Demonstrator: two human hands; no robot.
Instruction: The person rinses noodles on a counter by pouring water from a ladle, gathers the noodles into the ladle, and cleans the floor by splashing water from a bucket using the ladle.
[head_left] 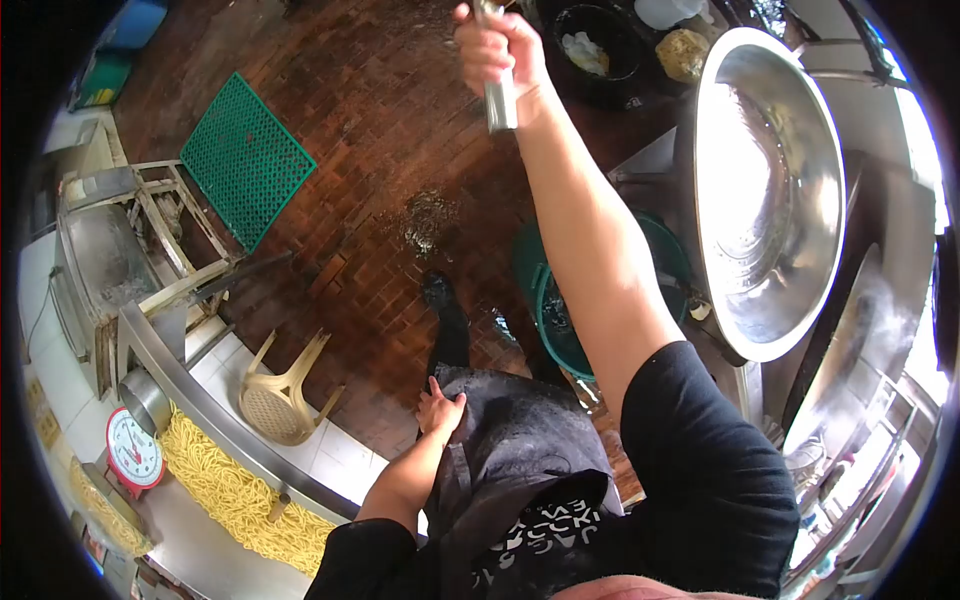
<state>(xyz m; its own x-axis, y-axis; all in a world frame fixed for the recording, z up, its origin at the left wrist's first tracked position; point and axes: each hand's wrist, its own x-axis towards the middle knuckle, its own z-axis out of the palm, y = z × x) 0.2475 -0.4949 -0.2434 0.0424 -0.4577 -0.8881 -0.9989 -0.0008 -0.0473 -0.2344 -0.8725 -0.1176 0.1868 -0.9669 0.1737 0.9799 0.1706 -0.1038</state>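
My right hand [505, 50] is stretched far forward, its fingers wrapped round a grey metal tubular handle [501, 108]. The handle's far end runs past the top edge of the view, so what it belongs to is hidden. Down at my side, my left hand [440, 408] rests against the dark apron [500, 425] near my thigh. Its fingers look apart, with nothing in them. Under my right forearm stands a green bucket [560, 330], partly covered by the arm. To the right of that arm is a large, shiny metal basin [825, 150], tilted toward the camera.
Yellow noodles [225, 480] lie on a steel table [215, 560] at lower left, beside a red-rimmed dial scale [135, 448]. A beige plastic chair [275, 405] and a green mat [245, 160] are on the left. Steam rises from a large pan [840, 350] at right. The brick floor looks wet.
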